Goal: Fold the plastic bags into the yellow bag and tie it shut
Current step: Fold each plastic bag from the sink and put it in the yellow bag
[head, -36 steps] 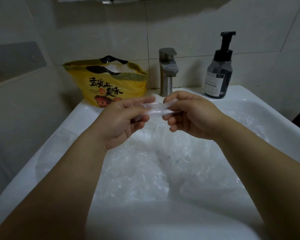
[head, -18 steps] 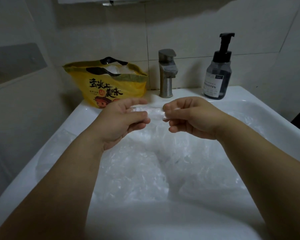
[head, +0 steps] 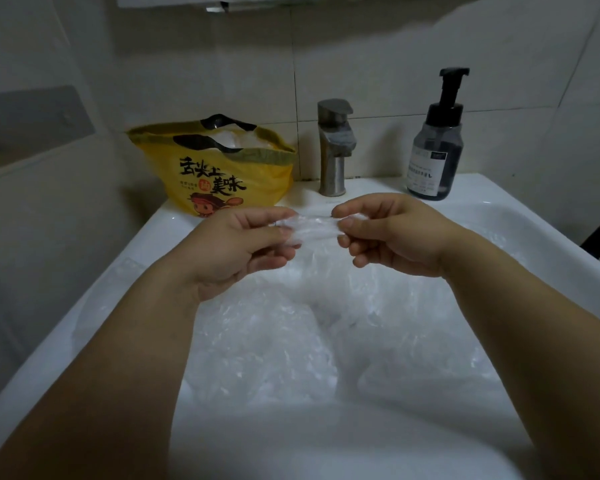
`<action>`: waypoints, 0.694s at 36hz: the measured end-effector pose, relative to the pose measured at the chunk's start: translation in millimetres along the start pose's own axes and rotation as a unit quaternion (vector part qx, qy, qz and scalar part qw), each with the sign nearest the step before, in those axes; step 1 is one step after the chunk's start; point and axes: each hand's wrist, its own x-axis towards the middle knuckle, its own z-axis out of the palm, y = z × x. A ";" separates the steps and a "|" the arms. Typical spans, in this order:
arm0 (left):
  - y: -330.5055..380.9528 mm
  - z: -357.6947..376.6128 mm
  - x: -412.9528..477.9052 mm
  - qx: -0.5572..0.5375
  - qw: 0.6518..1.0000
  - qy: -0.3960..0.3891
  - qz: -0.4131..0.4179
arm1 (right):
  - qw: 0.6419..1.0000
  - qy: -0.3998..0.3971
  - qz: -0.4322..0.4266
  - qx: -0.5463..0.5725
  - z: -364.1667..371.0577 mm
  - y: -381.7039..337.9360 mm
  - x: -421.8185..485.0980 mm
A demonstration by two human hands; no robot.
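Note:
A clear plastic bag (head: 314, 231), folded into a narrow strip, is stretched between my two hands above the sink. My left hand (head: 243, 244) pinches its left end and my right hand (head: 388, 233) pinches its right end. Below them, several loose clear plastic bags (head: 291, 341) fill the basin. The yellow bag (head: 219, 174) with black handles stands open on the sink's back left corner, with white plastic showing inside.
The white sink (head: 568, 258) spans the view. A metal tap (head: 333, 147) stands at the back centre, a dark pump bottle (head: 437, 147) to its right. Tiled walls close in behind and on the left.
My hands have moved slightly apart and the folded strip between them is pulled out longer and flatter than half a second ago.

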 end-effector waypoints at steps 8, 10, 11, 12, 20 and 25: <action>3.4 2.0 -2.6 -0.090 0.996 -0.011 0.005 | 0.998 -0.027 -0.028 0.042 2.0 -8.8 -4.1; 3.6 0.6 -1.4 -0.104 0.994 -0.020 0.006 | 0.999 -0.035 -0.025 0.032 1.3 -9.4 -5.2; 3.7 0.9 -1.1 -0.108 0.994 -0.022 0.010 | 0.999 -0.028 -0.026 0.021 1.3 -9.6 -5.8; 3.7 1.4 -1.0 -0.102 0.995 -0.019 0.016 | 0.999 -0.018 -0.029 0.004 0.6 -8.9 -5.8; -3.4 1.8 4.0 0.030 0.997 0.040 0.063 | 0.943 0.077 -0.038 -0.321 4.4 0.6 -1.2; 0.7 5.7 6.4 -0.127 0.984 0.079 0.099 | 0.947 0.100 -0.059 -0.299 17.2 1.7 -1.0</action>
